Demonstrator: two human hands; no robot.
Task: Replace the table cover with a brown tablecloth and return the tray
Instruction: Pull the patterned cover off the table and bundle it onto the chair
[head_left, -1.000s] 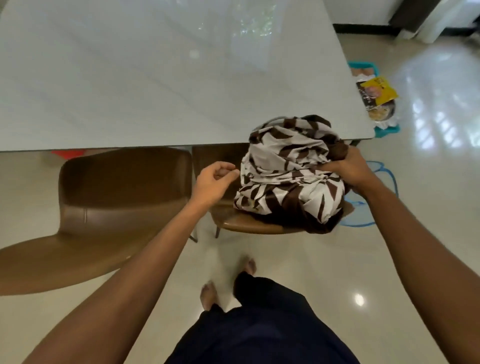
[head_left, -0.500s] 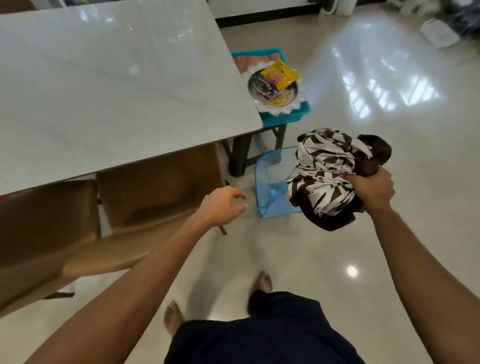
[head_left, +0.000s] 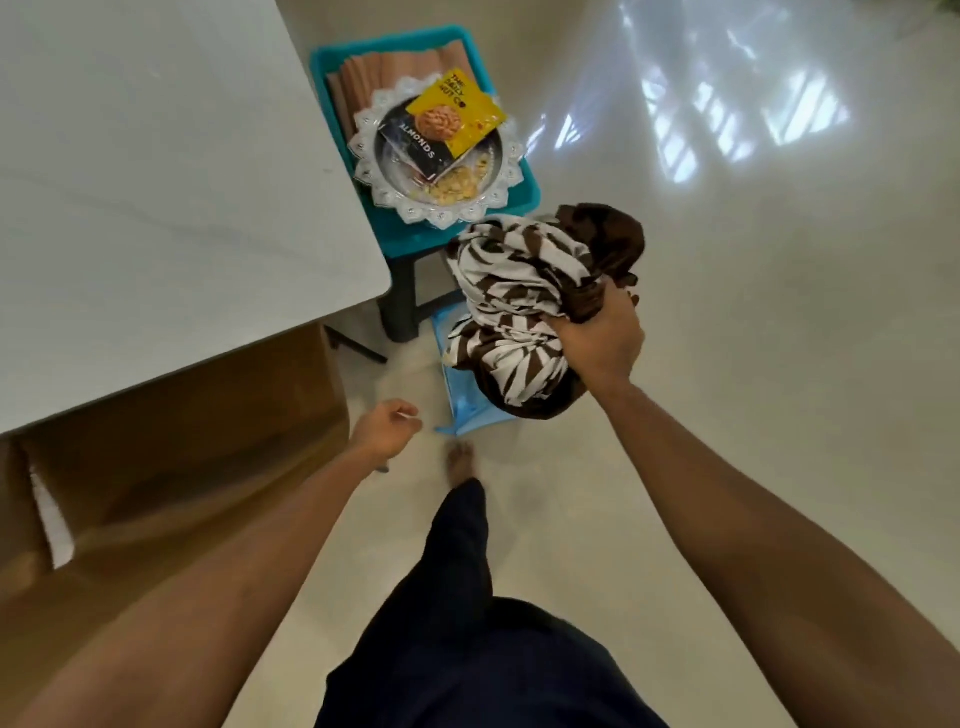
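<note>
My right hand (head_left: 597, 338) grips a bundled brown-and-white patterned cloth (head_left: 519, 301) in the air, above a light blue basket (head_left: 457, 405) on the floor. My left hand (head_left: 387, 428) hangs loosely curled and holds nothing, left of the basket. The bare white table (head_left: 156, 182) fills the upper left. Beside its corner a silver scalloped tray (head_left: 395, 187) with snack packets rests on a folded brown tablecloth (head_left: 363, 78), inside a teal bin (head_left: 410, 241) on a stool.
A brown chair (head_left: 182, 441) is tucked under the table at the left. The stool's dark legs (head_left: 400, 306) stand by the table corner. Glossy floor (head_left: 753, 260) stretches to the right. My bare foot (head_left: 460, 462) is just below the basket.
My right hand lifted the patterned cloth off the chair and carried it right, over the blue basket. I turned toward the stool and stepped closer. My left hand left the chair and dropped.
</note>
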